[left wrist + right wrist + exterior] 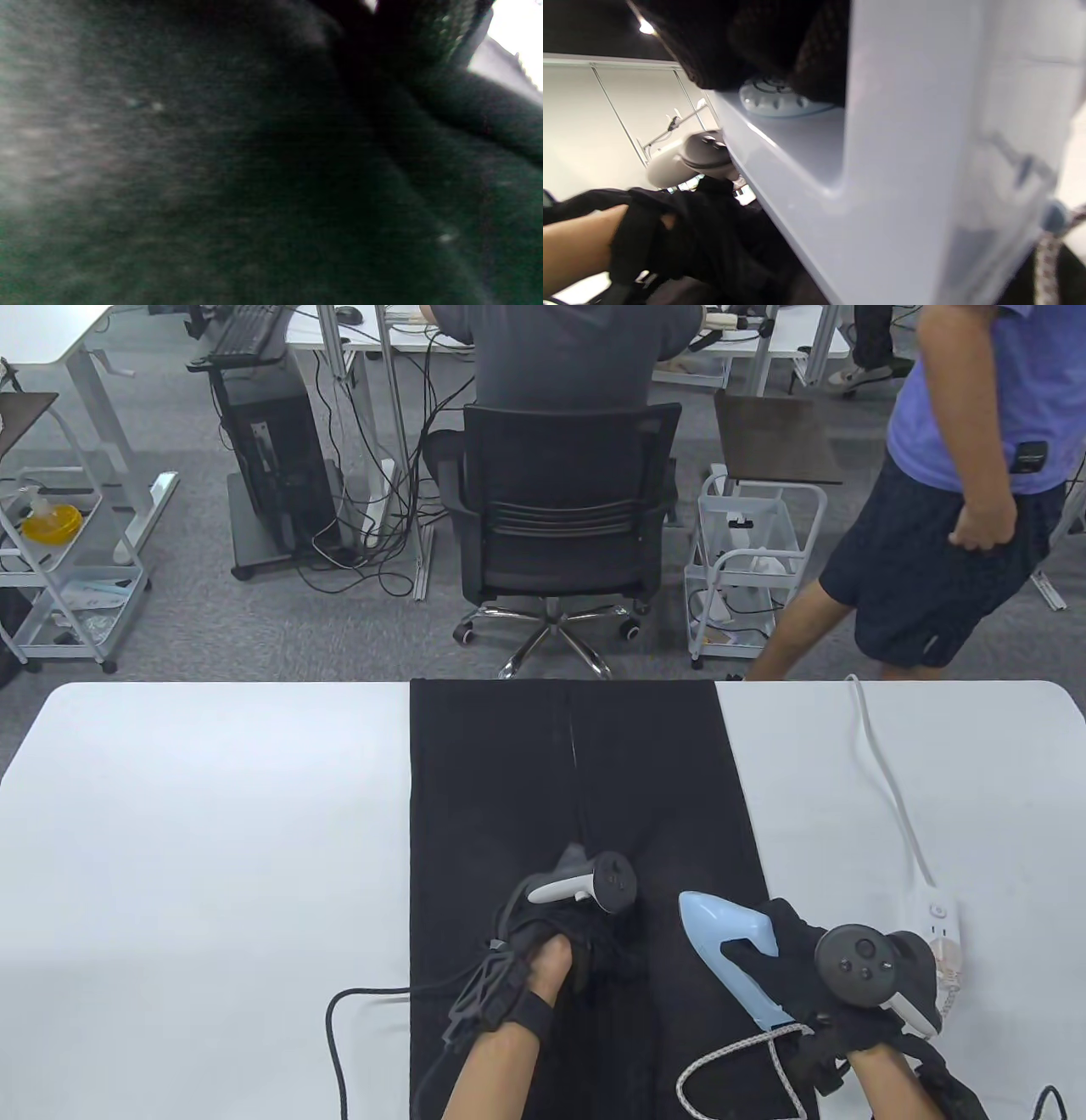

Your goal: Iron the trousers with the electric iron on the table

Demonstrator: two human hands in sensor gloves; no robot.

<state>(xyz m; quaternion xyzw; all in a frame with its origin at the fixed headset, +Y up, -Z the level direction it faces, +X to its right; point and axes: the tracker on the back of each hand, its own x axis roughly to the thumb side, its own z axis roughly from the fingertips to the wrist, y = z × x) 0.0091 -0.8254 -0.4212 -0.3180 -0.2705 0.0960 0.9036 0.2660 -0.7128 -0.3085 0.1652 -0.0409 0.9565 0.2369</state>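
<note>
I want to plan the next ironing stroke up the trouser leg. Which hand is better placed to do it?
Right. The right hand already holds the light blue electric iron on the black trousers; the left hand rests on the fabric, steadying it.

An office: desks [76, 339] with keyboards, a tower computer [276, 466], tangled cables, a swivel chair [556, 517].

We see dark trousers [237, 169] fabric, blurred, filling nearly the whole frame; a gloved finger [441, 34] hangs above it at the top right, a bright sliver beyond the finger
</note>
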